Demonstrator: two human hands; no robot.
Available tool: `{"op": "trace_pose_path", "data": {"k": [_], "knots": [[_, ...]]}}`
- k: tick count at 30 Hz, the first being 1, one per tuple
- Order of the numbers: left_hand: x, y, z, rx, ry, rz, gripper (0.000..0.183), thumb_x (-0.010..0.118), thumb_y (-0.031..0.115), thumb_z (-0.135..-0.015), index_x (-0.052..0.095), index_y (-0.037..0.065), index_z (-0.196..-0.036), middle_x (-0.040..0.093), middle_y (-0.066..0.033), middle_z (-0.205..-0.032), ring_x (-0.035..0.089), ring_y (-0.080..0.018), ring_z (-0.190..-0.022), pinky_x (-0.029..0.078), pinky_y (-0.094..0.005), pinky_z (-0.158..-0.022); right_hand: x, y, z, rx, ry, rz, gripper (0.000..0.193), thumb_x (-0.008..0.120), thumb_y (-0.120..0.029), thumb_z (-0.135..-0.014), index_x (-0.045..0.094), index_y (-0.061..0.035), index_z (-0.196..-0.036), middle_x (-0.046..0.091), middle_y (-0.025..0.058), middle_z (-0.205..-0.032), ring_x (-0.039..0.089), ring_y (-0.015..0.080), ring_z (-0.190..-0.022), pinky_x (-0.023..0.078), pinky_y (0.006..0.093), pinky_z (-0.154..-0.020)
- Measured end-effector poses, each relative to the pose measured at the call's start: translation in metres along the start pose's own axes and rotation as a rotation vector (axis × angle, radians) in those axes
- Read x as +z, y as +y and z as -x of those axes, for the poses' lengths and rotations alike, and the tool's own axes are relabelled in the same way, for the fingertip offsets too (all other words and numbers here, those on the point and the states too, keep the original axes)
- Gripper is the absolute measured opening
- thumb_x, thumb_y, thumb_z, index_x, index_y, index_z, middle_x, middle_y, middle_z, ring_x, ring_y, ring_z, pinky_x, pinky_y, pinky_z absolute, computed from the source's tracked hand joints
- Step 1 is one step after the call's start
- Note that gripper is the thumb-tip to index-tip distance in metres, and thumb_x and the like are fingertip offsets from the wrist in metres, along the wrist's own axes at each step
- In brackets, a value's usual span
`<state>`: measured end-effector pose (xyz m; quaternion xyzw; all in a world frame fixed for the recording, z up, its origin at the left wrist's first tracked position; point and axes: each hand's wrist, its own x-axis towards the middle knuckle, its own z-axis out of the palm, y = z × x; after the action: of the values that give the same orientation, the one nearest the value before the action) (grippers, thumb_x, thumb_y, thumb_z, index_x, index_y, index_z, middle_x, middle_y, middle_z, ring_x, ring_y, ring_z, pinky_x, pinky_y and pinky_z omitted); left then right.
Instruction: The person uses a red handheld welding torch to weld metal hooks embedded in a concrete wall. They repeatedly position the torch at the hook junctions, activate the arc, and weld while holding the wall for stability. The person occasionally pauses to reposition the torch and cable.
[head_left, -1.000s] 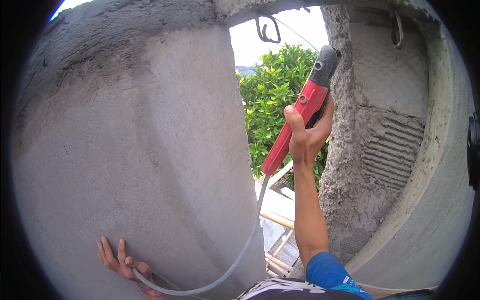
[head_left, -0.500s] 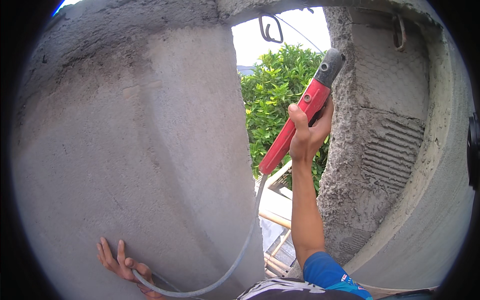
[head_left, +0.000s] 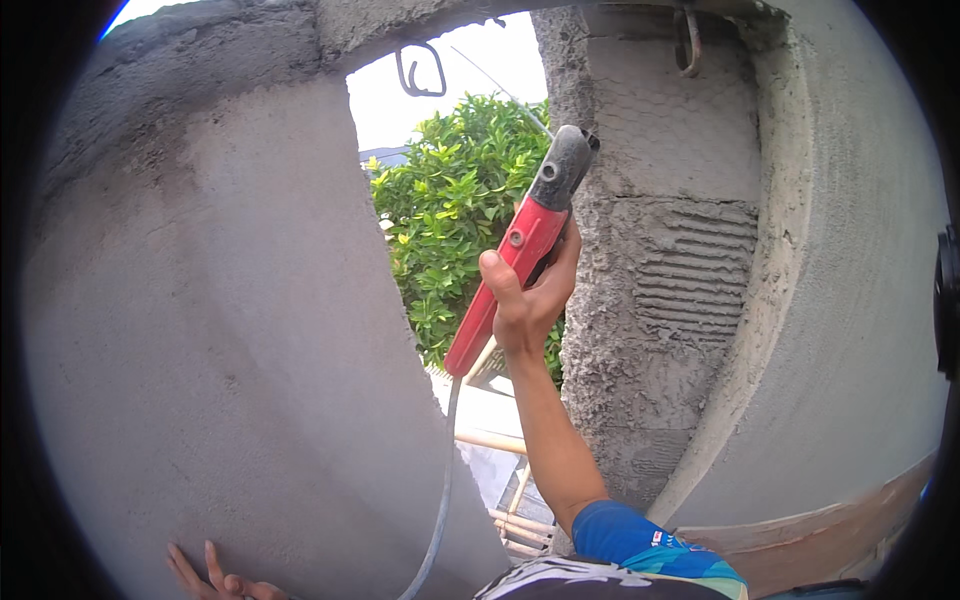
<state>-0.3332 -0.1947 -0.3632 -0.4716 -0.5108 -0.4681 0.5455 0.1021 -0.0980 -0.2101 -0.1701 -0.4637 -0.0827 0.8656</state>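
Observation:
My right hand (head_left: pixel 535 290) is raised in the opening of the concrete wall. It is closed around a long red tool with a black head (head_left: pixel 510 255), the thumb lying along its near side. The tool tilts, black end up and to the right; its exact kind I cannot make out. From its lower end a grey cable (head_left: pixel 441 500) hangs down past the lower edge. At the lower left, my left hand (head_left: pixel 215 582) rests against the smooth grey wall (head_left: pixel 250 350) with fingers spread. Part of that hand is cut off by the picture's edge.
Right of the opening stands a rough concrete edge (head_left: pixel 600 350) with a ridged mortar patch (head_left: pixel 697 265). A bent metal loop (head_left: pixel 420 70) hangs at the top, and another metal hook (head_left: pixel 688 45) further right. Beyond are green leaves (head_left: pixel 450 200) and pale poles (head_left: pixel 520 520).
The view has swung right, so the opening and tool appear further left and the tool slightly lower. My left hand sits lower in view, and the cable no longer loops across it.

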Motion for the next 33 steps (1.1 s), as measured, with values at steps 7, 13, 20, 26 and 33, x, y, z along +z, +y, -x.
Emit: {"op": "trace_pose_path", "data": {"k": [7,13,20,26,33], "knots": [[0.036,0.027,-0.003,0.189,0.215,0.327,0.058,0.023,0.04,-0.108,0.066,0.003,-0.11,0.06,-0.0182,-0.117,0.059,-0.0379,-0.116,0.028,-0.0566,-0.119,-0.083,-0.032,0.05,-0.11,0.183,0.298,0.091,0.077,-0.017,-0.073,0.026,0.0015,-0.146,0.046,0.0115,-0.12,0.054,0.019,-0.104,0.048,0.0358,-0.093],[0.063,0.045,0.0,0.244,0.346,0.463,0.057,0.028,0.043,-0.107,0.069,0.005,-0.101,0.066,-0.0141,-0.099,0.064,-0.0343,-0.104,0.025,-0.0552,-0.12,-0.106,-0.061,0.025,-0.362,0.467,0.51,0.082,0.07,-0.035,-0.073,0.038,0.0045,-0.137,0.044,0.0132,-0.117,0.045,0.0257,-0.113,0.034,0.0423,-0.103],[0.068,0.044,0.004,0.272,0.407,0.495,0.057,0.034,0.047,-0.105,0.072,0.007,-0.091,0.072,-0.0093,-0.079,0.07,-0.0301,-0.091,0.022,-0.0536,-0.122,-0.093,-0.09,-0.001,-0.394,0.386,0.508,0.084,0.071,-0.027,-0.073,0.037,0.0081,-0.142,0.046,0.0163,-0.127,0.047,0.0263,-0.119,0.034,0.041,-0.107],[0.07,0.05,0.001,0.257,0.438,0.513,0.055,0.036,0.046,-0.105,0.072,0.008,-0.087,0.073,-0.0078,-0.075,0.071,-0.0282,-0.088,0.021,-0.0525,-0.122,-0.094,-0.09,-0.002,-0.423,0.355,0.537,0.083,0.072,-0.022,-0.073,0.036,0.0074,-0.143,0.047,0.0165,-0.128,0.047,0.0263,-0.122,0.033,0.0413,-0.11],[0.064,0.059,0.001,0.234,0.409,0.523,0.054,0.037,0.045,-0.105,0.072,0.008,-0.087,0.073,-0.0069,-0.075,0.07,-0.0273,-0.087,0.022,-0.0514,-0.121,-0.075,-0.07,0.012,-0.239,0.217,0.402,0.084,0.074,-0.026,-0.074,0.034,0.0026,-0.142,0.046,0.0098,-0.114,0.049,0.0192,-0.103,0.041,0.0376,-0.096]]}}
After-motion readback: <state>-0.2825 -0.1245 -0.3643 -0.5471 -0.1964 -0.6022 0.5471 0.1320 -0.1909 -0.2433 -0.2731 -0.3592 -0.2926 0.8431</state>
